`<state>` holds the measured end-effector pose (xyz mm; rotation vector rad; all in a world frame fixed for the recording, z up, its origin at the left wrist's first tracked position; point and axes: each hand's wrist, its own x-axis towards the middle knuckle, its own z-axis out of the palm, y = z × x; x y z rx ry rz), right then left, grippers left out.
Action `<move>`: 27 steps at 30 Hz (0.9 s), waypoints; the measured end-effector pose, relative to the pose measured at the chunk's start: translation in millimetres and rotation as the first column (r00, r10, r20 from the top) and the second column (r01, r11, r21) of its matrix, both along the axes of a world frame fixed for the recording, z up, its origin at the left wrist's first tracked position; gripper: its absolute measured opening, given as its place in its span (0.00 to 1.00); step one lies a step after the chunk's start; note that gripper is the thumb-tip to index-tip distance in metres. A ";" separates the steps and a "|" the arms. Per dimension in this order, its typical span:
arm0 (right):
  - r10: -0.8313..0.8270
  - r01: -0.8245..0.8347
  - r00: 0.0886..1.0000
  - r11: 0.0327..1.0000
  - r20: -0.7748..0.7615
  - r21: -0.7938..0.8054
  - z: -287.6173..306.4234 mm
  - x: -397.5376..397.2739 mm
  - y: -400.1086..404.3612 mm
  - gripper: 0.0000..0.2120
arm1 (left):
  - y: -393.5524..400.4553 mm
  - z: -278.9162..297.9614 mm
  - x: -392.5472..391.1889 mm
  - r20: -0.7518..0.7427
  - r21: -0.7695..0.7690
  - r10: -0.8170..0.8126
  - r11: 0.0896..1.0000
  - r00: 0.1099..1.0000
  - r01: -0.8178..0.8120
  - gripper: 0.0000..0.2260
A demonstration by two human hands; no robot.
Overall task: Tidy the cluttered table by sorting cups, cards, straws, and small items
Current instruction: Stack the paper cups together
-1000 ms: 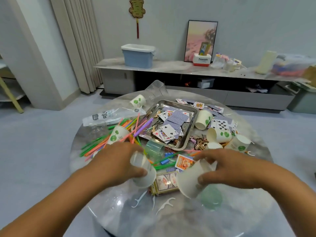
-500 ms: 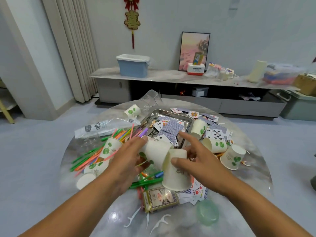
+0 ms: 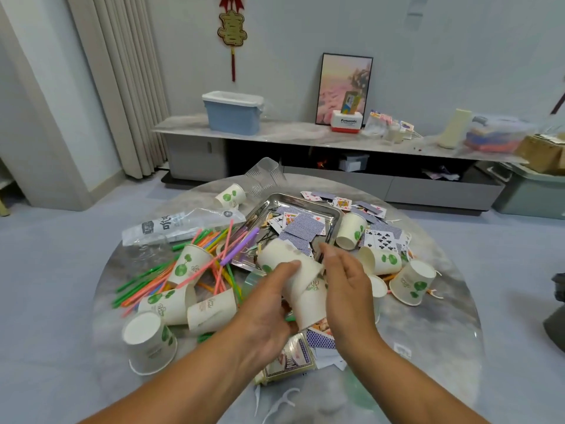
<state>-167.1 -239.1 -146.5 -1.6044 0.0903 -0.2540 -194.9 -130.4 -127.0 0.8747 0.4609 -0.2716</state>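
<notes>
Near edge: 2 floss picks [image 3: 279, 402], card box [image 3: 290, 361]. Centre: left hand [image 3: 269, 313] grasps 2 nested cups [image 3: 293, 270]; right hand [image 3: 348, 289] fingers straight, beside them. 7 loose cups visible; straws [image 3: 171, 276] left. Far: tray [image 3: 331, 214] w/ cards [image 3: 305, 228].

Cup-, straw-, card-strewn round table [image 3: 428, 332]

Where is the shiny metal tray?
The metal tray sits mid-table in the head view, just beyond both hands, holding playing cards, with colourful straws to its left.
</notes>
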 end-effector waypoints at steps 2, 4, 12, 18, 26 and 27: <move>-0.020 0.025 0.999 0.991 -0.044 0.128 2.4 -0.2 1.2 0.15 | -4.4 -5.8 -0.8 -0.005 0.047 -0.125 0.991 0.992 0.125 0.16; -0.063 0.067 0.998 0.979 -0.027 0.192 2.9 0.2 2.3 0.16 | -11.1 -10.6 -3.5 0.001 0.048 -0.242 0.969 0.970 0.241 0.16; 0.436 -0.453 0.891 0.866 -0.122 -0.212 12.0 14.4 -18.7 0.33 | 2.4 -14.6 14.8 0.350 0.587 -0.462 0.786 0.815 0.193 0.28; 0.109 -0.097 0.992 0.979 0.062 -0.180 28.7 39.9 -62.1 0.34 | 12.1 -14.3 30.6 0.280 0.773 -0.556 0.614 0.783 0.160 0.50; -0.063 0.041 0.994 0.973 -0.088 -0.228 -31.5 44.8 -109.5 0.33 | 76.7 -4.3 48.9 0.088 0.996 -0.558 0.038 0.825 -0.081 0.42; -0.055 0.026 0.993 0.965 -0.104 -0.260 -40.3 42.6 -110.8 0.34 | 88.7 -3.8 50.1 -0.011 0.993 -0.556 -0.103 0.831 -0.055 0.44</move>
